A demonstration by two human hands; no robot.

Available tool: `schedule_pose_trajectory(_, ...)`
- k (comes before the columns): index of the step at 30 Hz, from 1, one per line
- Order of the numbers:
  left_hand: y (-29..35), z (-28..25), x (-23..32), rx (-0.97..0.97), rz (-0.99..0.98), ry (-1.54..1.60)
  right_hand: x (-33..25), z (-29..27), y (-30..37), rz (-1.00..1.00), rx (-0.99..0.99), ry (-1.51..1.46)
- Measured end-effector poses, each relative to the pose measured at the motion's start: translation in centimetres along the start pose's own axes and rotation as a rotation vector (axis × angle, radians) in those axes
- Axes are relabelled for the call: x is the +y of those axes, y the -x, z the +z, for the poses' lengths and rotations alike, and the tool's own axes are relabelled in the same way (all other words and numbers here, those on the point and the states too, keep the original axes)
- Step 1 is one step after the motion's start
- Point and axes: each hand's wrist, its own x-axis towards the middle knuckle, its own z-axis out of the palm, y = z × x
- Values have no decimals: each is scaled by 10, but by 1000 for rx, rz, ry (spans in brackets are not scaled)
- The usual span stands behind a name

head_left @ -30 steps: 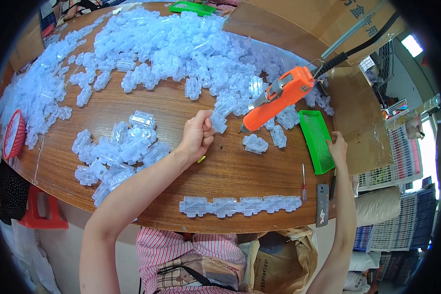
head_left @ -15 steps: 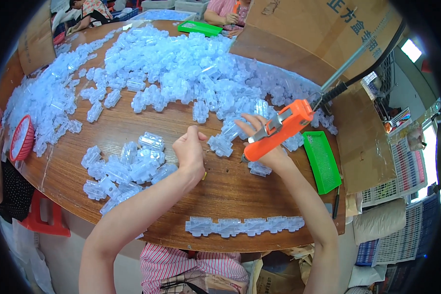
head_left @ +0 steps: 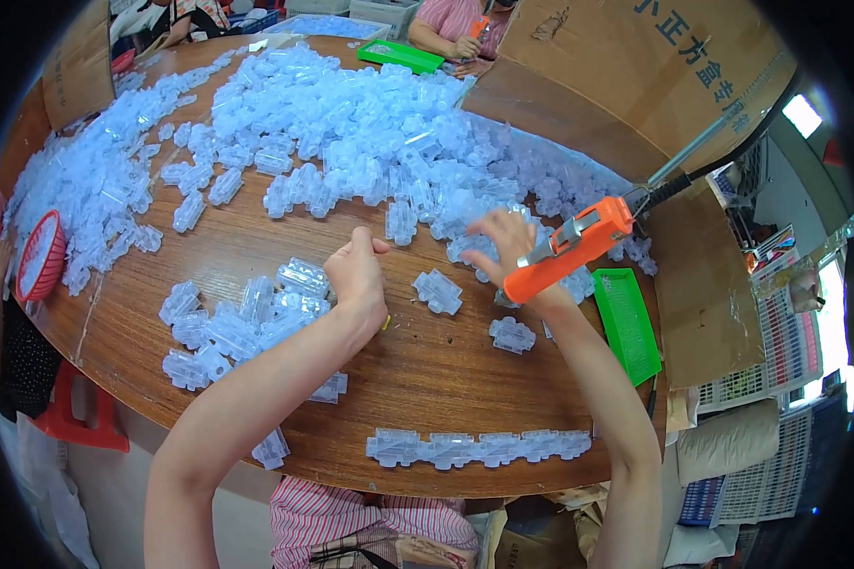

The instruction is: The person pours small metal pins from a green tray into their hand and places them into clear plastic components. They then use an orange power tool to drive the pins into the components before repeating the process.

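Note:
My left hand (head_left: 356, 273) is curled closed above the middle of the table, beside a loose heap of clear plastic pieces (head_left: 232, 332). Whatever it may hold is hidden inside the fingers. My right hand (head_left: 505, 245) reaches over the near edge of the large pile of clear plastic pieces (head_left: 351, 123), fingers spread, thumb apart. An orange electric screwdriver (head_left: 574, 248) hangs slanted in front of my right wrist, partly covering it. Two single clear pieces, one (head_left: 437, 291) between my hands and another (head_left: 512, 335) below the right hand, lie on the wood.
A row of clear pieces (head_left: 479, 449) lines the table's near edge. Green trays stand at right (head_left: 626, 327) and at the back (head_left: 400, 56). A red basket (head_left: 41, 256) sits far left. Cardboard (head_left: 636, 85) walls the right side. Co-workers sit at the back and left.
My right hand has moved a little farther toward the pile, uncovering the single piece below it. My left hand has shifted slightly away from me. The whole view has tilted a little.

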Motion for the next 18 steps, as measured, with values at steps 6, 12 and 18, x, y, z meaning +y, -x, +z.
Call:
schedule_pose_trajectory(6,2,4,2,-39,-23,12,-17,7,15,-135,-363,-99)
schedule_pose_trajectory(12,0,0,4,-76,-37,31,-29,25,-10,253,-295,-460)
schedule_pose_trajectory(18,2,-5,8,-99,-85,105,-26,19,-33,420,-356,-711)
